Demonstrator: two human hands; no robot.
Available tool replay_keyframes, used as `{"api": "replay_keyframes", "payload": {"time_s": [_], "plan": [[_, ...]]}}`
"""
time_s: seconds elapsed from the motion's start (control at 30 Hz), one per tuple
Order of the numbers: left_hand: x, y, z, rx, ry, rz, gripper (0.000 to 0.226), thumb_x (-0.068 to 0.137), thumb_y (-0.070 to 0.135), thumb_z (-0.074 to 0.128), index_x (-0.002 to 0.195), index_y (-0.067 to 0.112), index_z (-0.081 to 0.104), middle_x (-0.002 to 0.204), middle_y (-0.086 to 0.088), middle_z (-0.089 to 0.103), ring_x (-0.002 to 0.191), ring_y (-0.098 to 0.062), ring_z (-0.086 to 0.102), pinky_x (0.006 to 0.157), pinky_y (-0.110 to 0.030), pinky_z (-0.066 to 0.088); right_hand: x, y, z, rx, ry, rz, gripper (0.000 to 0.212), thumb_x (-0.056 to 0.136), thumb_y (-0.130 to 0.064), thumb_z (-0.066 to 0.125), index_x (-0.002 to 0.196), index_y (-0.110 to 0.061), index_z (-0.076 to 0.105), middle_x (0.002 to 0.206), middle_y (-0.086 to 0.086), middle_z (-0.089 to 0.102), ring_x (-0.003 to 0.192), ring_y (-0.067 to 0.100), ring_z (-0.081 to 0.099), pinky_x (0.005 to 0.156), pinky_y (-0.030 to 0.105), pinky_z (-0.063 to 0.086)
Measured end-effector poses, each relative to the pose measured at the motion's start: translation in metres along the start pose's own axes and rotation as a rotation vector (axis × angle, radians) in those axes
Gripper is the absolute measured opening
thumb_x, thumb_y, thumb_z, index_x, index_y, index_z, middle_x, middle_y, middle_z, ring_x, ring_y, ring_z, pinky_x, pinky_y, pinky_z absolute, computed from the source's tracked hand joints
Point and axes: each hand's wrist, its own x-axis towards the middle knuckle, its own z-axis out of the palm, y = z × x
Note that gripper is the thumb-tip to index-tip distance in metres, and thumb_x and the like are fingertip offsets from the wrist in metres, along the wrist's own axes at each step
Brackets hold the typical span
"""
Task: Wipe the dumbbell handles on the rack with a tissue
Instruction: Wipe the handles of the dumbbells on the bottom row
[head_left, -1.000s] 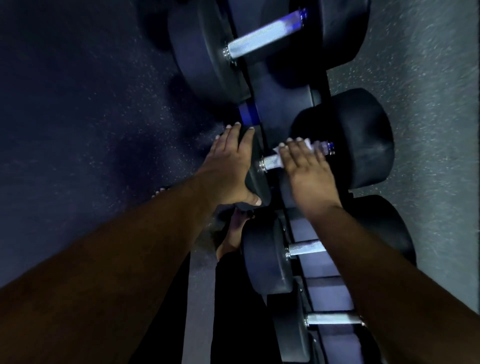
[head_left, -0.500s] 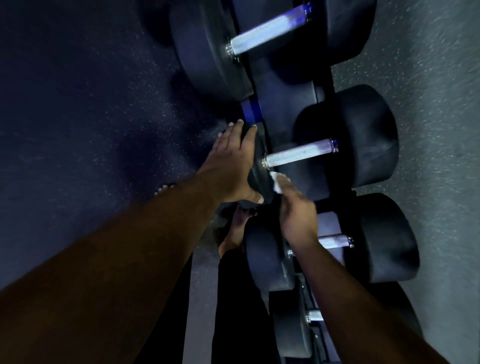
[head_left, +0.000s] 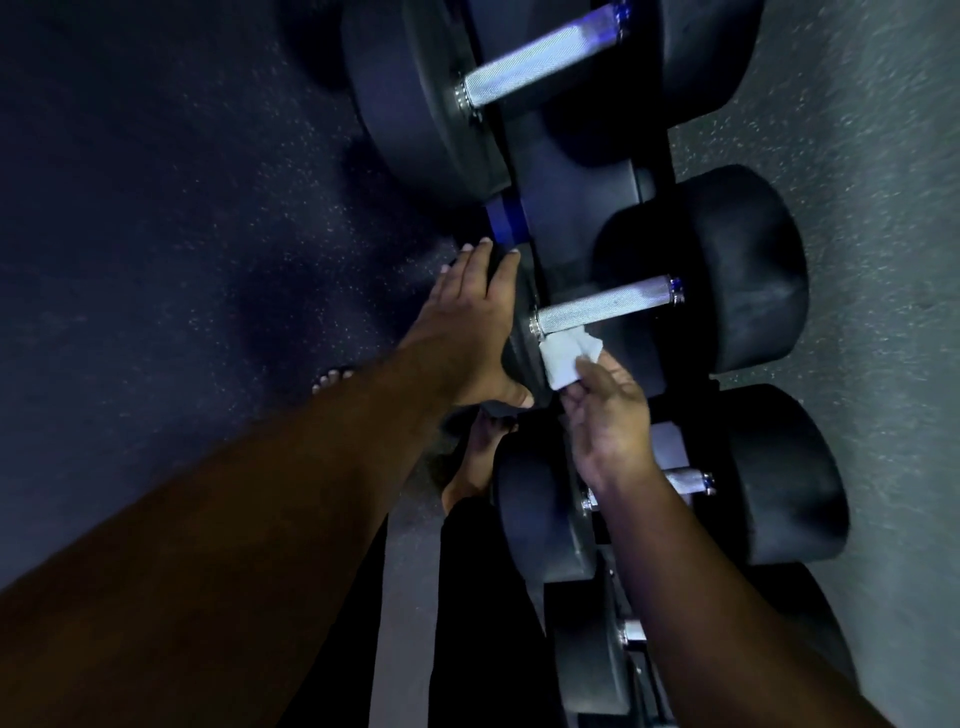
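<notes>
Black dumbbells lie in a row on a dark rack (head_left: 566, 218). The middle dumbbell's knurled metal handle (head_left: 608, 306) is bare. My left hand (head_left: 467, 332) lies flat with straight fingers over that dumbbell's near black head. My right hand (head_left: 608, 421) pinches a crumpled white tissue (head_left: 563, 358) just under the near end of this handle, the tissue's top edge touching it. The larger dumbbell's handle (head_left: 540, 57) shows above. Below, another dumbbell's handle (head_left: 688, 480) is partly hidden by my right wrist.
A speckled dark rubber floor (head_left: 182, 234) spreads to the left, a grey speckled surface (head_left: 878, 208) to the right of the rack. My bare foot (head_left: 472, 467) and toes (head_left: 330, 376) stand close beside the rack, under my left arm.
My right hand came off the middle handle, dropped below it, and now holds the tissue up against the handle's near end from underneath. My left hand has stayed on the dumbbell head.
</notes>
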Motion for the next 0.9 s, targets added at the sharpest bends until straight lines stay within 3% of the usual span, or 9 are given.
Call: {"api": "replay_keyframes", "payload": {"time_s": [0.07,0.2,0.37,0.47,0.53,0.6,0.67,0.77,0.9], "plan": [[-0.001,-0.001,0.000,-0.006,0.002,0.008,0.158,0.051,0.066,0.090,0.159,0.010,-0.011,0.166,-0.021,-0.014,0.154,-0.034,-0.012,0.126,-0.043,-0.004,0.010,-0.008,-0.007,0.105,0.137,-0.021,0.026,0.099,0.003,0.044,0.104,-0.011,0.065,0.093,0.005,0.075,0.084,0.016,0.072,0.083,0.029,0.057],[-0.001,0.001,-0.001,-0.003,-0.008,0.006,0.157,0.052,0.065,0.090,0.159,0.010,-0.011,0.166,-0.020,-0.014,0.154,-0.034,-0.012,0.126,-0.044,-0.002,0.040,-0.022,0.017,0.336,0.330,-0.060,0.023,0.100,0.002,0.042,0.093,-0.014,0.056,0.077,0.006,0.065,0.074,0.019,0.063,0.077,0.033,0.052],[-0.001,0.001,0.000,0.002,-0.001,0.004,0.158,0.050,0.065,0.091,0.159,0.010,-0.010,0.166,-0.021,-0.012,0.154,-0.035,-0.010,0.127,-0.046,0.002,0.019,-0.005,0.052,0.184,0.223,0.058,0.019,0.092,0.004,0.045,0.088,-0.008,0.060,0.071,0.010,0.063,0.065,0.023,0.063,0.067,0.031,0.055],[-0.001,-0.001,-0.001,-0.005,-0.005,0.004,0.159,0.051,0.065,0.091,0.159,0.010,-0.011,0.166,-0.021,-0.014,0.154,-0.035,-0.012,0.126,-0.046,0.000,0.032,-0.028,0.036,0.372,0.211,-0.008,0.014,0.090,-0.001,0.053,0.081,-0.010,0.058,0.072,0.005,0.059,0.069,0.019,0.060,0.078,0.031,0.051],[-0.001,0.000,-0.001,-0.013,-0.002,0.009,0.159,0.050,0.064,0.091,0.159,0.010,-0.011,0.166,-0.021,-0.014,0.154,-0.034,-0.011,0.126,-0.045,-0.001,0.041,-0.037,0.029,0.460,0.244,-0.100,0.011,0.092,-0.005,0.055,0.086,-0.013,0.059,0.078,0.003,0.061,0.075,0.015,0.060,0.082,0.027,0.049],[0.000,0.001,-0.001,0.002,-0.001,0.008,0.158,0.051,0.065,0.090,0.159,0.010,-0.011,0.166,-0.021,-0.014,0.154,-0.034,-0.011,0.126,-0.045,-0.002,0.036,-0.030,0.040,0.369,0.236,-0.092,0.013,0.094,-0.004,0.055,0.087,-0.014,0.056,0.074,0.002,0.060,0.068,0.012,0.060,0.068,0.023,0.052],[0.000,0.001,-0.001,0.011,0.000,0.003,0.158,0.052,0.065,0.090,0.159,0.010,-0.012,0.166,-0.021,-0.014,0.154,-0.034,-0.012,0.126,-0.045,-0.002,0.025,-0.015,0.056,0.211,0.204,0.020,0.012,0.091,0.000,0.056,0.087,-0.011,0.055,0.069,0.006,0.060,0.060,0.016,0.061,0.056,0.026,0.053],[0.000,0.000,0.000,-0.003,0.002,0.002,0.158,0.051,0.066,0.090,0.159,0.011,-0.012,0.166,-0.019,-0.014,0.154,-0.033,-0.012,0.126,-0.043,-0.003,0.026,-0.020,0.054,0.171,0.211,0.138,0.012,0.090,-0.004,0.058,0.080,-0.011,0.058,0.066,0.006,0.060,0.061,0.021,0.061,0.059,0.031,0.053],[-0.002,-0.001,-0.002,-0.011,-0.007,0.010,0.157,0.052,0.066,0.090,0.159,0.011,-0.012,0.166,-0.019,-0.015,0.154,-0.033,-0.013,0.124,-0.041,-0.006,0.041,-0.045,0.027,0.347,0.306,-0.082,0.015,0.091,-0.006,0.058,0.082,-0.018,0.058,0.077,-0.001,0.056,0.073,0.013,0.055,0.061,0.021,0.048]]}}
